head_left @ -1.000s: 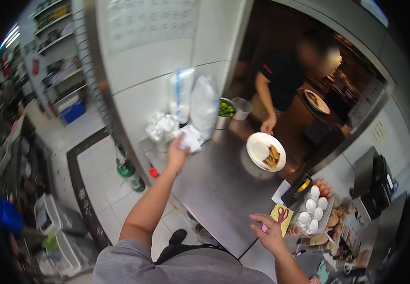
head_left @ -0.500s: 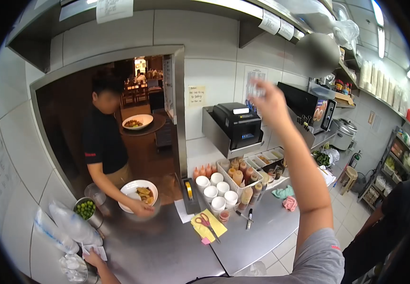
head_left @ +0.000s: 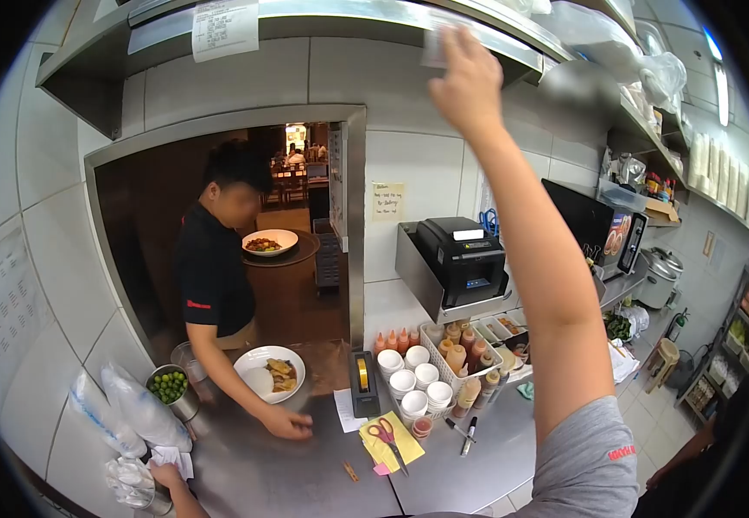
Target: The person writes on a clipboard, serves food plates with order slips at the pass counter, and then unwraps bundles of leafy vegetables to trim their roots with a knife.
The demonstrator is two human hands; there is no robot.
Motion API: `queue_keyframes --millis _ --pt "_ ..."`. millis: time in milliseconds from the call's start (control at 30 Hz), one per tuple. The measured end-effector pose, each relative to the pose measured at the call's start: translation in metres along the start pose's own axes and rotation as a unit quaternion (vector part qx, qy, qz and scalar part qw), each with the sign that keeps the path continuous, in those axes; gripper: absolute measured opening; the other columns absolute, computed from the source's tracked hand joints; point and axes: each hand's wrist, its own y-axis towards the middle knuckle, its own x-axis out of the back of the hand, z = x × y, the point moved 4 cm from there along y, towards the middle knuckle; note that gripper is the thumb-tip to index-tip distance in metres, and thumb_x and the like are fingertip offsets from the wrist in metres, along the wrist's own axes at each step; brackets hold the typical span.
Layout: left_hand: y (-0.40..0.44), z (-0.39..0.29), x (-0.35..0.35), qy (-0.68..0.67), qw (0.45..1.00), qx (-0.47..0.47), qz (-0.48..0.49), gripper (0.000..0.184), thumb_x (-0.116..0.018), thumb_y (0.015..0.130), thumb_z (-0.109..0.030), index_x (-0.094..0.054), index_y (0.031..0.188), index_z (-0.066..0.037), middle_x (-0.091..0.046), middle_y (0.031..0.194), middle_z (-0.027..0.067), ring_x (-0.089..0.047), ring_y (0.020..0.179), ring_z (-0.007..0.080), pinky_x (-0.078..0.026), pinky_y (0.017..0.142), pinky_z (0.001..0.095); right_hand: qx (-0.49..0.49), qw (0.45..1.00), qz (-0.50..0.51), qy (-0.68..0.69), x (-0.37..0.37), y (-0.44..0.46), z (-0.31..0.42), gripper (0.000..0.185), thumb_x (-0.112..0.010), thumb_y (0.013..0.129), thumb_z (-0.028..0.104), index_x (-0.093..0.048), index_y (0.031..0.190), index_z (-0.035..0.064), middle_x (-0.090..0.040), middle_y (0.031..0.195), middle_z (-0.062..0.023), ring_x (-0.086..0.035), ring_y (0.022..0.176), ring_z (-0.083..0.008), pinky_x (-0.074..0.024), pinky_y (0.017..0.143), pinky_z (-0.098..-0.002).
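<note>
My right hand (head_left: 469, 82) is raised high at the steel shelf edge (head_left: 383, 19), its fingers pressed on a blurred white paper slip (head_left: 434, 45). Low at the left, my left hand (head_left: 167, 475) has its fingers closed on a white paper napkin (head_left: 172, 459). Beside it stands a metal container of white wrapped bundles (head_left: 130, 481). A co-worker (head_left: 219, 250) at the pass-through window holds a tray (head_left: 305, 249) with a bowl of food (head_left: 266, 243). The co-worker's other hand (head_left: 286, 423) is over the counter near a white plate of rice and food (head_left: 297, 356).
On the steel counter (head_left: 279, 475) are scissors (head_left: 387, 436) on yellow paper, a tape dispenser (head_left: 364, 388), white cups (head_left: 413, 404), sauce bottles (head_left: 457, 354), markers (head_left: 469, 436) and a small clothespin-like piece (head_left: 350, 470). A receipt printer (head_left: 461, 259) hangs on the wall. Green limes (head_left: 167, 386) fill a metal pot.
My right hand has risen from before the printer to the paper slip at the shelf. The co-worker's hand has left the plate. A small clothespin-like piece now shows on the counter. The view has tilted up.
</note>
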Motion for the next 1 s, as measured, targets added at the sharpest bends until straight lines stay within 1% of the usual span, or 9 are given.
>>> queue_keyframes --millis 100,167,267,300,333,433,533,733,1000 --pt "-0.010 -0.008 -0.011 0.046 0.998 0.030 0.043 0.072 -0.042 0.073 0.010 -0.038 0.143 -0.004 -0.055 0.121 0.0210 -0.059 0.091 0.0287 -0.049 0.071 0.0317 0.074 0.995 -0.021 0.055 0.015 0.025 0.078 0.062 -0.062 0.071 0.008 -0.050 0.132 0.0098 -0.051 0.132 -0.0183 -0.047 0.124 -0.0341 -0.0354 0.103 -0.0462" --pt "-0.019 -0.017 -0.007 0.127 0.991 -0.032 -0.005 0.079 -0.054 0.070 0.005 -0.035 0.145 -0.008 -0.053 0.122 0.0273 -0.055 0.110 0.0397 -0.048 0.091 0.0388 0.055 0.997 0.060 -0.009 -0.008 0.045 0.088 0.086 -0.066 0.073 0.023 -0.026 0.146 0.0042 -0.036 0.146 -0.0192 -0.034 0.135 -0.0339 -0.0254 0.111 -0.0503" --pt "-0.071 -0.060 0.007 0.219 0.975 -0.039 -0.014 0.099 -0.071 0.069 -0.004 -0.018 0.151 -0.015 -0.025 0.143 0.0346 -0.039 0.127 0.0462 -0.037 0.105 0.0437 0.019 0.967 0.039 0.249 0.022 0.062 0.086 0.069 -0.059 0.076 0.014 -0.038 0.140 0.0021 -0.041 0.141 -0.0230 -0.036 0.133 -0.0369 -0.0282 0.111 -0.0444" --pt "-0.069 -0.049 0.010 0.241 0.969 -0.055 -0.019 0.101 -0.074 0.070 -0.006 -0.015 0.152 -0.015 -0.021 0.145 0.0348 -0.036 0.130 0.0458 -0.035 0.106 0.0437 0.046 0.978 -0.073 0.187 0.035 0.062 0.066 0.056 -0.064 0.080 0.022 -0.049 0.130 0.0012 -0.054 0.129 -0.0195 -0.051 0.119 -0.0321 -0.0401 0.098 -0.0469" --pt "-0.071 -0.042 0.017 0.232 0.969 -0.076 -0.023 0.097 -0.074 0.072 -0.003 -0.017 0.150 -0.008 -0.023 0.146 0.0320 -0.031 0.133 0.0437 -0.032 0.109 0.0431 -0.019 0.960 -0.069 0.272 0.035 0.055 0.036 0.055 -0.061 0.073 0.007 -0.051 0.128 0.0069 -0.055 0.126 -0.0176 -0.052 0.116 -0.0361 -0.0399 0.100 -0.0414" --pt "-0.095 -0.043 0.052 0.233 0.943 -0.231 0.059 0.090 -0.070 0.073 0.002 -0.021 0.148 -0.001 -0.023 0.148 0.0276 -0.029 0.136 0.0409 -0.027 0.111 0.0435 -0.041 0.987 -0.154 -0.021 0.021 0.029 -0.097 0.054 -0.059 0.075 0.015 -0.050 0.126 -0.0030 -0.055 0.124 -0.0225 -0.050 0.118 -0.0352 -0.0412 0.099 -0.0413" --pt "-0.132 -0.065 0.075 0.165 0.966 -0.178 0.093 0.077 -0.066 0.075 0.003 -0.030 0.143 0.001 -0.031 0.145 0.0215 -0.034 0.133 0.0330 -0.030 0.108 0.0382 -0.246 0.957 0.125 -0.089 -0.004 -0.008 -0.187 0.060 -0.049 0.080 0.011 -0.041 0.139 0.0133 -0.040 0.145 -0.0109 -0.040 0.132 -0.0305 -0.0351 0.104 -0.0524" --pt "-0.182 -0.079 0.059 0.101 0.970 -0.131 0.179 0.057 -0.063 0.079 0.004 -0.047 0.134 -0.002 -0.052 0.122 0.0094 -0.054 0.096 0.0170 -0.045 0.083 0.0287 -0.074 0.997 0.032 0.008 0.004 -0.022 -0.089 0.064 -0.051 0.076 0.002 -0.043 0.139 0.0123 -0.042 0.144 -0.0100 -0.038 0.133 -0.0259 -0.0318 0.104 -0.0546" --pt "-0.280 -0.086 0.019 0.028 0.915 -0.058 0.398 0.050 -0.061 0.082 0.002 -0.049 0.131 -0.001 -0.055 0.123 0.0088 -0.056 0.094 0.0126 -0.046 0.079 0.0259 -0.017 0.995 0.077 0.063 0.010 0.035 0.055 0.063 -0.051 0.076 0.003 -0.045 0.138 0.0146 -0.041 0.145 -0.0091 -0.040 0.131 -0.0271 -0.0322 0.103 -0.0503"
